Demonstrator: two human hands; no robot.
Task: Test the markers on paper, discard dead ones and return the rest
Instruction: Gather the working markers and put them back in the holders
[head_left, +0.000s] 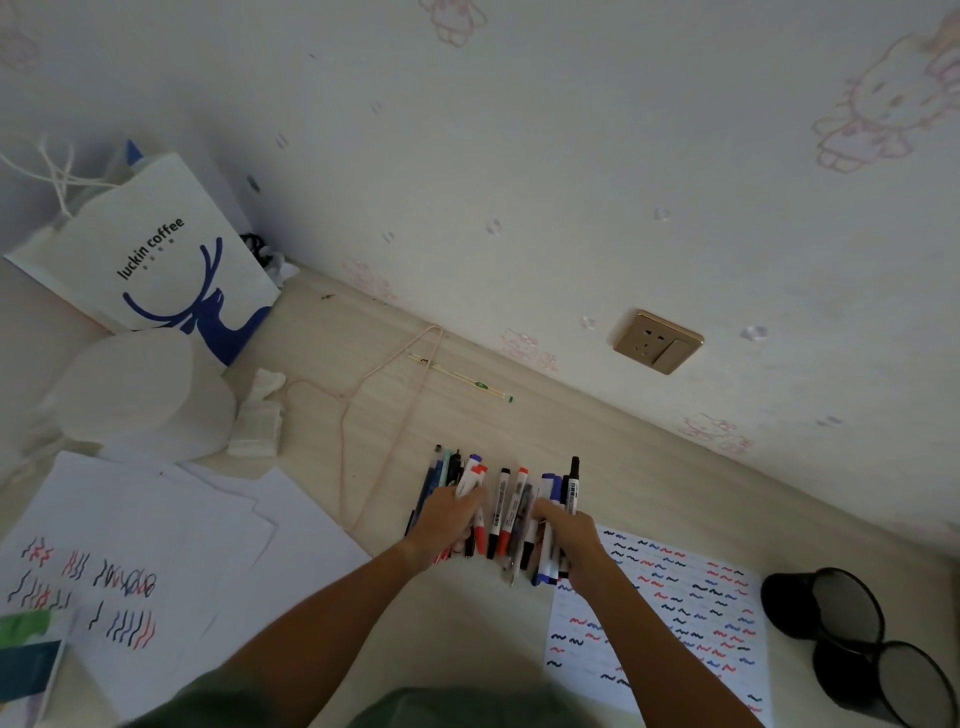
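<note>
Hands (451, 519) (570, 530) flanking markers (506, 512)

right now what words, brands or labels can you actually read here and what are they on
"luckin coffee": on the white paper bag, above its blue deer logo.
Small line under that brand name: too small to read.
Printing on the barrels of the markers: there, but too blurred to read.
Sheet of test squiggles: only coloured wavy strokes, no words.
Wall socket: no readable marking.

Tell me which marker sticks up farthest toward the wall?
The black marker at the row's far right, above the right hand; its black tip pokes past all the others.
</note>
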